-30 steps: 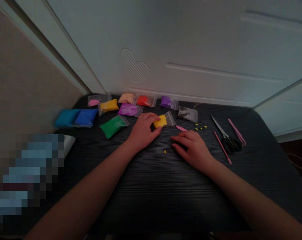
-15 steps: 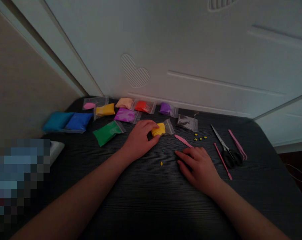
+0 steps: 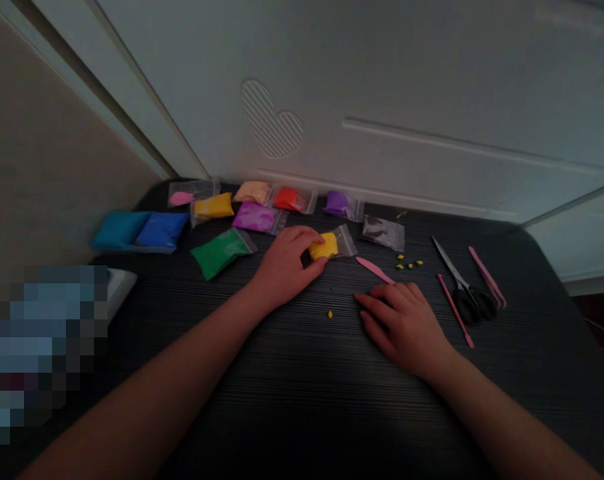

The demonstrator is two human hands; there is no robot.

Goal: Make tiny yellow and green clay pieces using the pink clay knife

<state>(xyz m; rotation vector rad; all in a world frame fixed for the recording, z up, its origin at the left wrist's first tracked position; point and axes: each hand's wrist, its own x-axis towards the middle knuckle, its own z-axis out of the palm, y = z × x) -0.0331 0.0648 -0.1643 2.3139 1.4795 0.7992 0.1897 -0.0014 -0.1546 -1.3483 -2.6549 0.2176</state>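
Note:
My left hand (image 3: 293, 265) has its thumb and fingers around the left end of a small clear zip bag of yellow clay (image 3: 324, 247), which lies on the table. Resting on the dark tabletop, my right hand (image 3: 405, 327) is open with its fingers apart and holds nothing visible. The handle end of a pink modelling knife (image 3: 375, 269) reaches up to its knuckles. Between the hands lie a tiny yellow piece (image 3: 331, 314) and a green speck (image 3: 332, 289). Several small yellow-and-green pieces (image 3: 409, 266) sit beyond my right hand.
Scissors (image 3: 457, 283), a thin pink stick tool (image 3: 455, 310) and pink tweezers (image 3: 486, 277) lie at right. Bags of clay line the back, among them green (image 3: 222, 253), blue (image 3: 162, 231), purple (image 3: 338, 203) and grey (image 3: 383, 231). A white panel (image 3: 322, 80) stands behind.
The camera view has tilted slightly, so everything sits a little higher and further right. My hands stay almost in the same places, the left still at the yellow clay bag.

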